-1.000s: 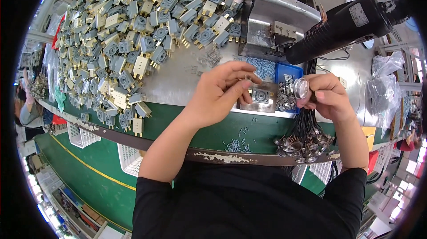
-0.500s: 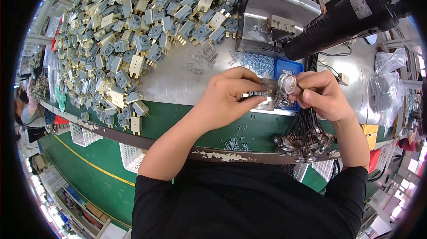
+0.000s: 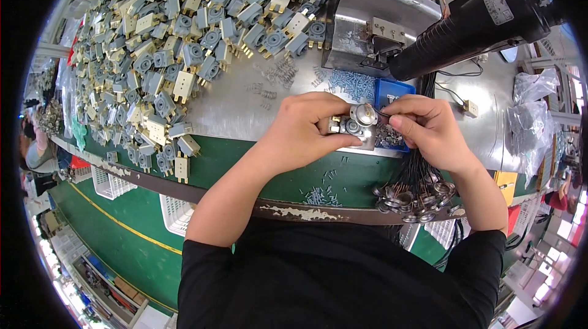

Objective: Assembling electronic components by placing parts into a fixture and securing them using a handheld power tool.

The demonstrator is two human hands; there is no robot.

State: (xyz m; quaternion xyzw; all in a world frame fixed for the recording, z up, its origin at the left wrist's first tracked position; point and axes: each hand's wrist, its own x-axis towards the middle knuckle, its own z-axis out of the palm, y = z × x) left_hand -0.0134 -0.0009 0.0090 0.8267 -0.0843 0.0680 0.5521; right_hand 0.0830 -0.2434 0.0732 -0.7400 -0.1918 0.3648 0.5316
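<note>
We're holding the round metal disc [image 3: 364, 114] on or just above the small grey block [image 3: 351, 127], can't tell which, beside the blue tray [image 3: 395, 88]. Disc's looking light, stiff, probably slick, so we'd be favouring its rim. Our left hand [image 3: 301, 128] is pinching the block, our right [image 3: 430, 128] the disc's black lead [image 3: 383, 114].

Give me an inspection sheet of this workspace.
Surface: metal bench top; green front strip, its brown edge chipped.
Work items: grey block and round metal part, overlapping in view; contact unclear.
Clutter: block heap left; loose screws on the green strip; springs.
Hands: left hand grips the block; right hand pinches the metal part's dark lead.
Cables: black leads bunched at the brown edge.
Surroundings: white baskets below; plastic bags at right.
</note>
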